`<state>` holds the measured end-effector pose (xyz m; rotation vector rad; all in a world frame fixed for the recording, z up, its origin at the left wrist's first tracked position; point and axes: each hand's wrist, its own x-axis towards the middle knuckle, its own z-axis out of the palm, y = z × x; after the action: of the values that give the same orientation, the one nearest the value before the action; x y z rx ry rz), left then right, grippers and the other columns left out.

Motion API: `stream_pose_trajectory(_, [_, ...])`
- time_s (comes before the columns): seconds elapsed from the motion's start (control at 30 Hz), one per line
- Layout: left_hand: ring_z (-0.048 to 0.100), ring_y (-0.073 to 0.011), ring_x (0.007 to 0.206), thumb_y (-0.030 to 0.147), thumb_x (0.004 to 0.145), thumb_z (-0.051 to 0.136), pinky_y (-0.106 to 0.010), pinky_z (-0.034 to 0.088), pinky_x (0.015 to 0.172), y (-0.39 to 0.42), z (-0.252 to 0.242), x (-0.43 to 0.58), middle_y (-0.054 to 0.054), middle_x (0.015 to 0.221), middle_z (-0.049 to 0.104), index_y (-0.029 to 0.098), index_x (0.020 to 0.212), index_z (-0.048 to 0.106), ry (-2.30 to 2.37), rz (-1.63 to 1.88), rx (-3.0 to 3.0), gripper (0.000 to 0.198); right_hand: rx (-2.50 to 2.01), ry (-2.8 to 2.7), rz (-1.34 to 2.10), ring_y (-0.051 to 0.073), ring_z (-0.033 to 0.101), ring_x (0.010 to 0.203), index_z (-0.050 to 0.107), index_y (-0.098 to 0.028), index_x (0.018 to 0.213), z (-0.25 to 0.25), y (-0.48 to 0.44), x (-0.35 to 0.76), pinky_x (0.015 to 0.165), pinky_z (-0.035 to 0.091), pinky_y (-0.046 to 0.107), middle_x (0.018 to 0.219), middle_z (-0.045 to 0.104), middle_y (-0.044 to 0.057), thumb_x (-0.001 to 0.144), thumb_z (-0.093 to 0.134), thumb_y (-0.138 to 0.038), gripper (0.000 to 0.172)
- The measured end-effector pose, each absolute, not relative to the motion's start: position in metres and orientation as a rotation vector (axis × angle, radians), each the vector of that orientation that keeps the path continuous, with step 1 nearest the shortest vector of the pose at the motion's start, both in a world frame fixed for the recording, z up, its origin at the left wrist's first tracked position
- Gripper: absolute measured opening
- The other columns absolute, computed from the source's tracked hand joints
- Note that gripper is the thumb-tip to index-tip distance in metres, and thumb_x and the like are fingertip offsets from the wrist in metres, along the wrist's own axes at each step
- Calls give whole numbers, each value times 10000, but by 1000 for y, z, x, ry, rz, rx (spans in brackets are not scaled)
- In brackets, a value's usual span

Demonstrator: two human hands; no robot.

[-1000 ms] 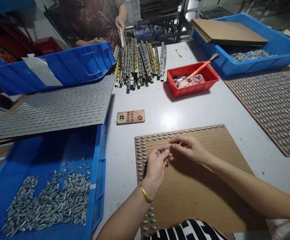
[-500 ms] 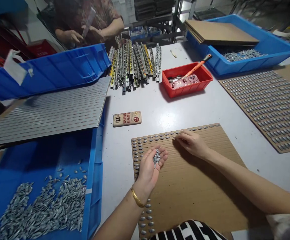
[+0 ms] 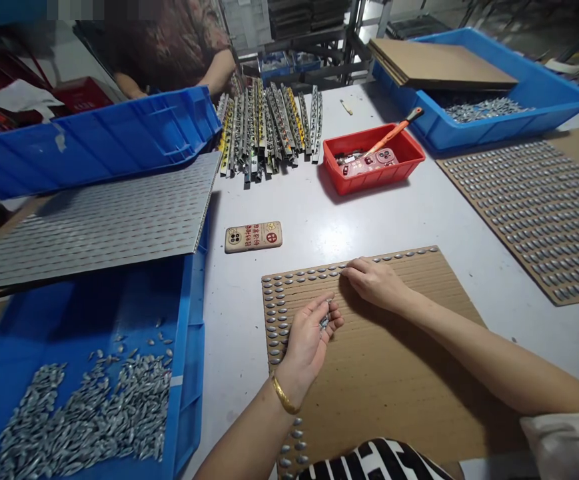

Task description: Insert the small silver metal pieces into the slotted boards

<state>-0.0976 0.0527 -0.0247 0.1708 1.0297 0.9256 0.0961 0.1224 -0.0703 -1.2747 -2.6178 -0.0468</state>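
Note:
My left hand (image 3: 314, 328) is cupped palm up, its fingers curled around several small silver spindle-shaped metal pieces (image 3: 324, 322). Just beyond it, my right hand (image 3: 373, 283) pinches at the second row from the far edge of a ribbed cardboard sheet (image 3: 394, 373). A metal piece shows at its fingertips, partly covered by them. Matching pieces (image 3: 275, 307) lie in rows along the sheet's far and left edges. My forearm and left hand cover part of the left rows.
At left, a blue bin (image 3: 189, 400) holds loose metal pieces; a filled sheet (image 3: 99, 220) lies across it. A phone (image 3: 253, 237), red tray (image 3: 376, 180), bundled strips (image 3: 264, 133), another filled sheet (image 3: 534, 220) and a blue bin (image 3: 474, 137) surround the work. A person stands opposite.
My left hand has moved slightly right and its fingers have closed more over the pieces. My right fingertips have shifted a little left and away from me, onto the row.

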Motion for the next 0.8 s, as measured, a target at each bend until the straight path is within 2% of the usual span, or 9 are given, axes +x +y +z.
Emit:
stream_pose_trajectory(0.17, [570,-91,699,182,762,685,-226,505,688,51,-27,-95,-43,800,614,124,931,670,1034,924,210,179,-1352,-2578,-1,163,526,771,654,-182,910,-69,122,91,578,325,246,900,633,82,906,449,-120,214])
stream_pose_trajectory(0.37, [551,-81,674,185,734,712,-213,494,665,50,-29,-94,-29,763,602,117,928,671,1050,929,228,211,-1404,-2580,7,140,502,719,651,-167,834,-70,123,90,567,281,250,863,620,68,907,443,-117,225])
stream_pose_trajectory(0.57, [561,-86,669,170,693,734,-226,502,680,52,-28,-93,-25,740,609,120,895,659,1085,944,223,222,-1372,-2577,25,148,520,736,656,-163,846,-72,124,91,586,313,249,880,627,80,916,423,-120,247])
stream_pose_trajectory(0.67, [572,-92,670,172,682,741,-238,506,690,54,-29,-90,-17,725,612,137,848,631,1090,955,232,202,-1348,-2492,186,162,558,780,660,-167,928,-69,123,94,626,378,252,916,639,88,936,419,-166,241])
stream_pose_trajectory(0.8, [570,-86,631,183,668,751,-228,496,665,57,-31,-85,-6,685,605,137,824,628,1090,951,266,204,-1322,-2131,651,168,599,790,642,-177,1032,-55,111,97,689,462,286,958,660,86,923,485,-278,217])
